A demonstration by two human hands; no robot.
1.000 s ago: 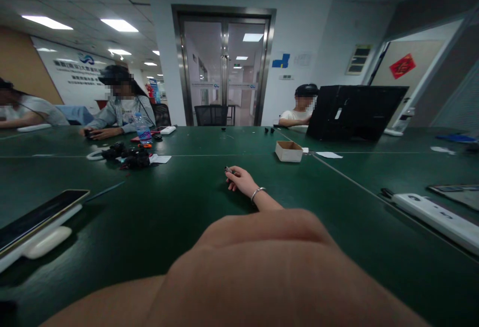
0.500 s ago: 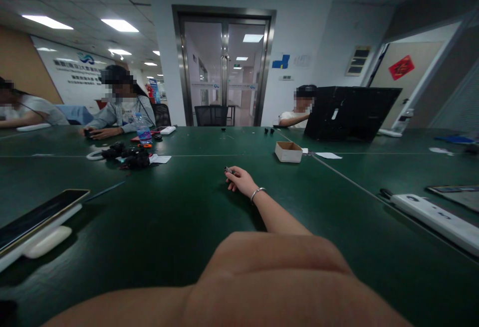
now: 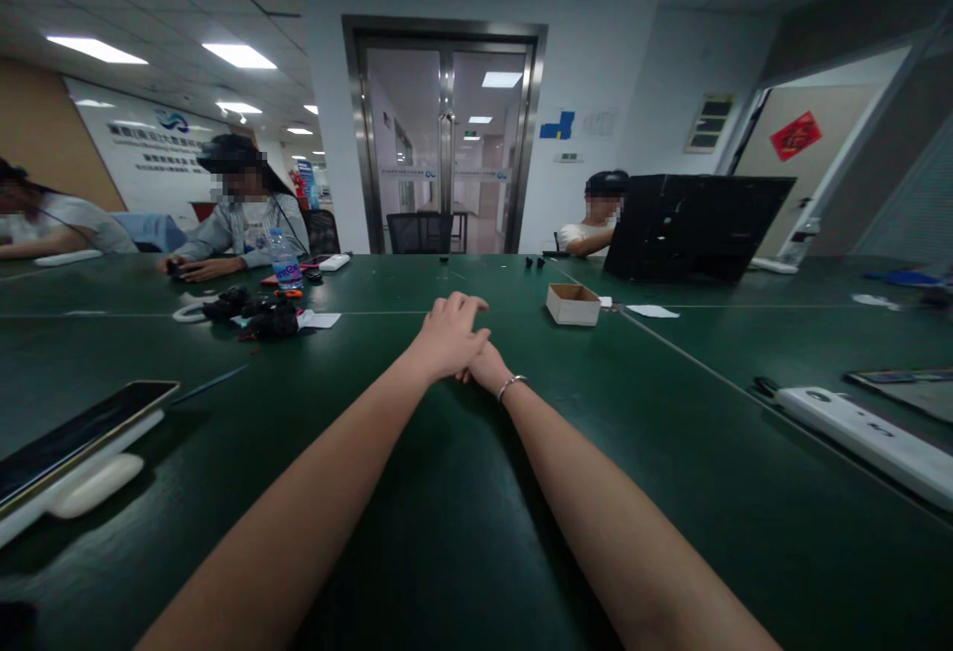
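Both my arms stretch out over the dark green table (image 3: pixel 417 532). My left hand (image 3: pixel 449 331) lies over my right hand (image 3: pixel 487 367), its fingers stretched forward and close together. My right hand, with a silver bracelet at the wrist, rests on the table and is mostly covered. The small dark object it held earlier is hidden under my left hand.
A small cardboard box (image 3: pixel 573 304) sits ahead to the right, near a black laptop (image 3: pixel 692 229). A pile of black parts (image 3: pixel 257 312) lies to the left. A phone on a white stand (image 3: pixel 74 438) is at near left, a white power strip (image 3: pixel 864 433) at right. Other people sit at the far side.
My left arm, which filled the bottom of the view close to the camera, has reached forward, and its hand now covers my right hand. The right hand has stayed in place.
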